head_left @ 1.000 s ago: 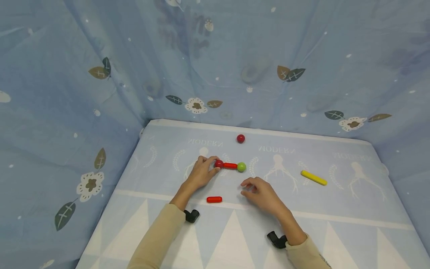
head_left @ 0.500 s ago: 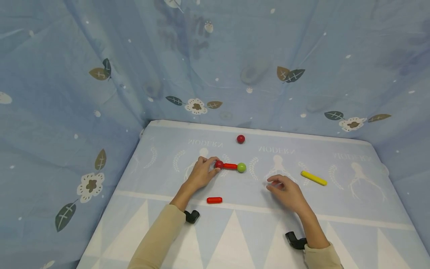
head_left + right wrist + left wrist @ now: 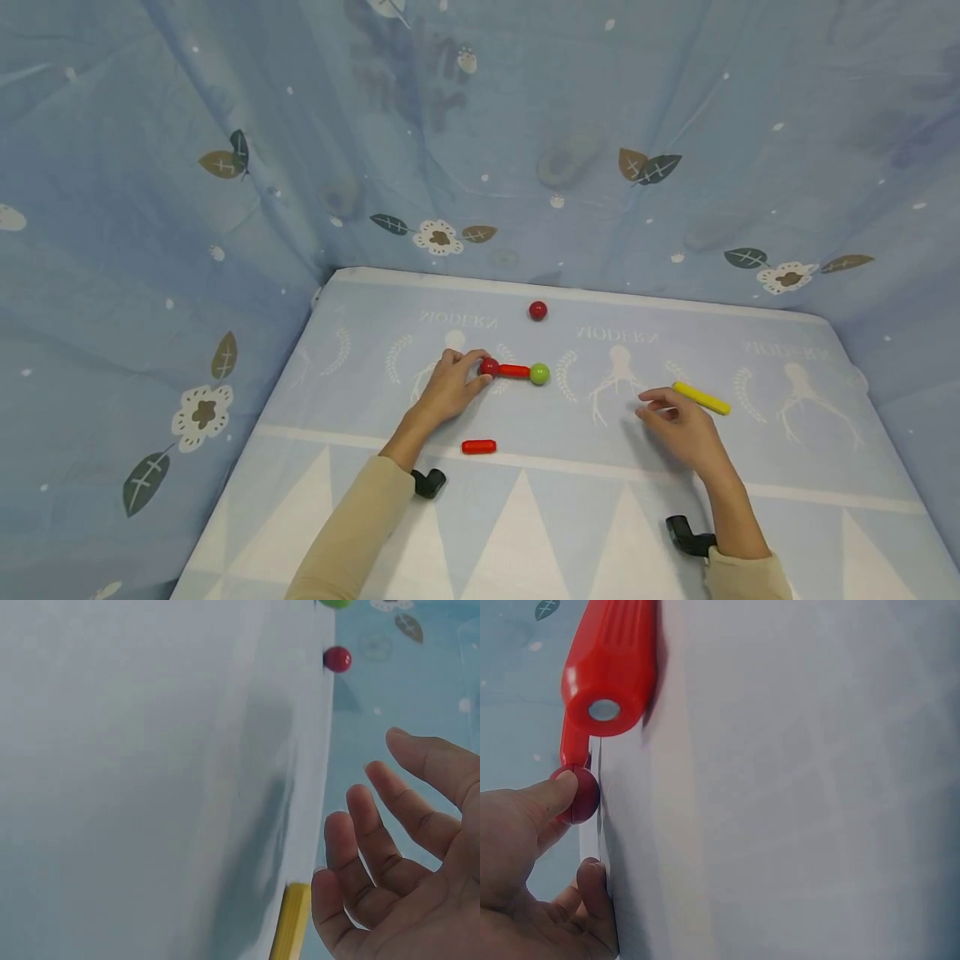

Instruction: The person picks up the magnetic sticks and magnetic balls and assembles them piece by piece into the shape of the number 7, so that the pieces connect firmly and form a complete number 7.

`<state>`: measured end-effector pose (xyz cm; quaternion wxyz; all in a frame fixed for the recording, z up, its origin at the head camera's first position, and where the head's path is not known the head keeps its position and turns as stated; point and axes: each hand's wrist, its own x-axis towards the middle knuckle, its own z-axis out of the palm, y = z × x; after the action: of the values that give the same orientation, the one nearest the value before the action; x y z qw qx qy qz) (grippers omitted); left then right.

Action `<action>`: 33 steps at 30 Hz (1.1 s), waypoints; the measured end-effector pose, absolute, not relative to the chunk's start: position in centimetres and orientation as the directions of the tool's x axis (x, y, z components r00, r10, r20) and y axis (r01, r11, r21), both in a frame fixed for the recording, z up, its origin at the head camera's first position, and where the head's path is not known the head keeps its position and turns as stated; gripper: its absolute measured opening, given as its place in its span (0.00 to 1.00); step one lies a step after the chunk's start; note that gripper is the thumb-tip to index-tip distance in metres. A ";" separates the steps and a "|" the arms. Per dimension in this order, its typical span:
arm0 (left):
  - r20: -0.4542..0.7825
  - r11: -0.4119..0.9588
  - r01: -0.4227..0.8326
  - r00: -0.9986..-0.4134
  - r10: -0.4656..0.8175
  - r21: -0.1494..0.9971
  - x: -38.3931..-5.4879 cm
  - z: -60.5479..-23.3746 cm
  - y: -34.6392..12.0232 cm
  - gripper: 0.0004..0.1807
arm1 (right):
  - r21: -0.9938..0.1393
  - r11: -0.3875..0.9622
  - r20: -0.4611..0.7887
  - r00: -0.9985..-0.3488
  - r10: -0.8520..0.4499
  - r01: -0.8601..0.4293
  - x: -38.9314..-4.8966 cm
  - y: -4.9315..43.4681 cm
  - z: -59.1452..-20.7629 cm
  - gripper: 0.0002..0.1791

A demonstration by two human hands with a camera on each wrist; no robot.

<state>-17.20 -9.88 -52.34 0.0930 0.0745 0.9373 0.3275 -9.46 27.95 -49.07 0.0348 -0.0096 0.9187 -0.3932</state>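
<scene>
My left hand (image 3: pixel 447 390) pinches a dark red ball (image 3: pixel 489 367) between thumb and fingers. That ball is joined to a short red rod (image 3: pixel 514 371), whose other end carries a green ball (image 3: pixel 539 374); the three lie in a row on the table. My right hand (image 3: pixel 681 425) hovers over the table with loosely bent fingers and holds nothing. Just beyond it lies a yellow rod (image 3: pixel 701 398), whose end also shows in the right wrist view. A second short red rod (image 3: pixel 478 447) lies nearer the front, with a round metal-looking end (image 3: pixel 604 710) in the left wrist view.
Another red ball (image 3: pixel 537 310) sits near the table's back edge. Black wrist-worn pieces show at the left (image 3: pixel 429 483) and right (image 3: pixel 690 537) forearms. Blue patterned cloth (image 3: pixel 480 167) hangs behind and beside the table (image 3: pixel 555 517).
My right hand has moved right, from near the green ball to beside the yellow rod. The left hand has stayed on the dark red ball, and the joined pieces look unmoved.
</scene>
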 end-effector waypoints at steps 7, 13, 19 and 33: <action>-0.125 0.779 0.084 -0.971 0.205 0.621 -17.2 -52.3 -9.9 0.24 | -0.704 0.709 -0.043 -0.999 0.006 0.034 -10.0 30.6 -48.2 0.23; -0.121 0.773 0.087 -0.971 0.207 0.628 -17.2 -52.2 -10.0 0.24 | -0.702 0.709 -0.043 -0.997 0.065 0.076 -10.7 32.6 -47.3 0.25; -0.120 0.771 0.092 -0.970 0.214 0.631 -17.3 -52.3 -10.0 0.24 | -0.676 0.729 -0.040 -0.992 0.116 0.112 -11.6 34.0 -47.9 0.25; -0.117 0.769 0.094 -0.970 0.215 0.632 -17.2 -52.3 -10.0 0.24 | -0.612 0.784 -0.132 -0.991 0.026 0.102 -13.2 35.4 -50.0 0.22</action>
<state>-17.22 -10.04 -52.34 0.0916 0.0824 0.9361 0.3295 -13.20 35.36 -50.00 0.0582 0.0341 0.9427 -0.3268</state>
